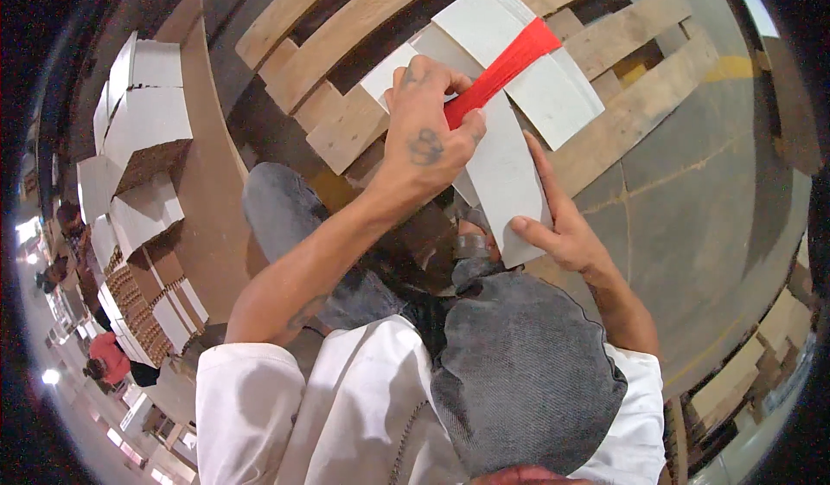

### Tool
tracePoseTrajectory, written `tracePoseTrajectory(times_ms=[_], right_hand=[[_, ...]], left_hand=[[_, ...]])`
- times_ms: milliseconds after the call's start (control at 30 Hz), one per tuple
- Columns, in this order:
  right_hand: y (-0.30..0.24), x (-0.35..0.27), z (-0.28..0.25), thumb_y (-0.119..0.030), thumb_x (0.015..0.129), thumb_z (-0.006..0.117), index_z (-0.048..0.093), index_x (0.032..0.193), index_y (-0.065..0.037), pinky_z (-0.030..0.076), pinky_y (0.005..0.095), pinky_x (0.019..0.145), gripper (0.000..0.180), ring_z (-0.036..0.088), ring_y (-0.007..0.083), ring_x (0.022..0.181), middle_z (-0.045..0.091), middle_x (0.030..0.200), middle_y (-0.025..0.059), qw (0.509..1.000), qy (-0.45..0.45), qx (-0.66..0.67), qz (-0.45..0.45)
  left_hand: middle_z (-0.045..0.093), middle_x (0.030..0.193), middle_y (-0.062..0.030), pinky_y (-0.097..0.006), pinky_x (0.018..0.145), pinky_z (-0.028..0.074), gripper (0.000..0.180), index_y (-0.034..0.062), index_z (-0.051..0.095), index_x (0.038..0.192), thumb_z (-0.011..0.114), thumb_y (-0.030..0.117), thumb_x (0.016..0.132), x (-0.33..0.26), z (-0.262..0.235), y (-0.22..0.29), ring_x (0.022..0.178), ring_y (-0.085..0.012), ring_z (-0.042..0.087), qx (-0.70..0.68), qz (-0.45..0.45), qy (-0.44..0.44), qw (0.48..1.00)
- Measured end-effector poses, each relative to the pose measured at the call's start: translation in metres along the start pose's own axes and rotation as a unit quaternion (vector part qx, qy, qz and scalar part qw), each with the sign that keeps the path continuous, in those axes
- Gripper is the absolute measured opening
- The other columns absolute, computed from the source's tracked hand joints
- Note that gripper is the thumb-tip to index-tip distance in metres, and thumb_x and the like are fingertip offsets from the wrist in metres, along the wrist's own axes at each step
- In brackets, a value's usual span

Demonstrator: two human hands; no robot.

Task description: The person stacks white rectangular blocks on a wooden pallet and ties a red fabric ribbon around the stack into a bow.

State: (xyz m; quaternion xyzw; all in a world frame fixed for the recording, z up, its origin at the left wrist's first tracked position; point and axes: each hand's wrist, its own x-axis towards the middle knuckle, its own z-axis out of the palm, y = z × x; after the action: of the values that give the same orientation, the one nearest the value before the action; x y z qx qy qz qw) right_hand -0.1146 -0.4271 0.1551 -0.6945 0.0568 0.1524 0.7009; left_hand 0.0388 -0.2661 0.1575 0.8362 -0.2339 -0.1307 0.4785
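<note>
1. Two hands work over a fan of white cardboard sheets [510, 79] lying on a wooden pallet [363, 18] at the far side of the scene.
2. No box or bin stands open near the hands; the nearest stock is the stacks of folded white-and-brown cartons [143, 122] on the left, piled on a brown board [207, 191]. What is inside them cannot be told.
3. The left hand [428, 126] is closed, its fingers curled, pinching the near end of a red strip [501, 70].
4. That red strip runs from the pinch up and to the right, lying across the white sheets.
5. The right hand [562, 226] is mostly open, fingers stretched, with the forefinger laid along the right edge of the long white sheet [506, 182] and the thumb pressed on its near corner.
6. This long sheet points toward the person, its near end just above the grey-clad knees [519, 355].
7. Bare concrete floor [709, 191] spreads to the right of the pallet.
8. Far off at the lower left, other people [108, 355] are standing in the aisle.
</note>
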Motion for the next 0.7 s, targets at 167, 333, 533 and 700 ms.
tracePoseTrajectory(times_ms=[167, 333, 533, 700], right_hand=[[-0.003, 0.003, -0.008, -0.020, 0.089, 0.064, 0.012, 0.152, -0.003, 0.019, 0.0376, 0.114, 0.084, 0.024, 0.0266, 0.142, 0.024, 0.154, 0.0188, 1.000, 0.006, -0.007, 0.015], [-0.022, -0.003, 0.009, -0.021, 0.089, 0.068, 0.037, 0.136, 0.002, 0.048, 0.0323, 0.088, 0.061, 0.060, 0.0199, 0.104, 0.058, 0.119, 0.0161, 0.980, 0.151, 0.058, 0.118], [-0.017, -0.011, 0.008, -0.021, 0.085, 0.074, 0.045, 0.114, -0.002, 0.047, 0.0249, 0.056, 0.045, 0.060, 0.0111, 0.064, 0.063, 0.072, 0.0057, 0.949, 0.249, 0.006, 0.194], [-0.038, 0.000, -0.016, -0.025, 0.086, 0.072, 0.044, 0.118, -0.002, 0.044, 0.0244, 0.053, 0.049, 0.060, 0.0120, 0.063, 0.064, 0.073, 0.0073, 0.941, 0.229, -0.038, 0.245]], left_hand=[[0.052, 0.100, -0.0110, -0.034, 0.081, 0.047, 0.028, 0.0018, 0.059, 0.102, 0.069, 0.014, 0.079, -0.006, -0.010, -0.011, 0.095, -0.0232, 0.052, 0.033, 0.062, -0.007, 0.998], [0.052, 0.101, -0.0104, -0.034, 0.082, 0.046, 0.031, 0.0035, 0.059, 0.106, 0.070, 0.012, 0.078, -0.005, -0.011, -0.011, 0.097, -0.0248, 0.052, 0.043, 0.071, -0.022, 0.996], [0.052, 0.101, -0.0099, -0.035, 0.082, 0.047, 0.032, 0.0054, 0.059, 0.107, 0.070, 0.010, 0.077, -0.006, -0.011, -0.010, 0.096, -0.0251, 0.052, 0.035, 0.063, -0.020, 0.997], [0.052, 0.101, -0.0105, -0.037, 0.083, 0.046, 0.033, 0.0045, 0.059, 0.106, 0.070, 0.010, 0.075, -0.006, -0.011, -0.009, 0.097, -0.0272, 0.051, 0.000, 0.060, -0.033, 0.998]])
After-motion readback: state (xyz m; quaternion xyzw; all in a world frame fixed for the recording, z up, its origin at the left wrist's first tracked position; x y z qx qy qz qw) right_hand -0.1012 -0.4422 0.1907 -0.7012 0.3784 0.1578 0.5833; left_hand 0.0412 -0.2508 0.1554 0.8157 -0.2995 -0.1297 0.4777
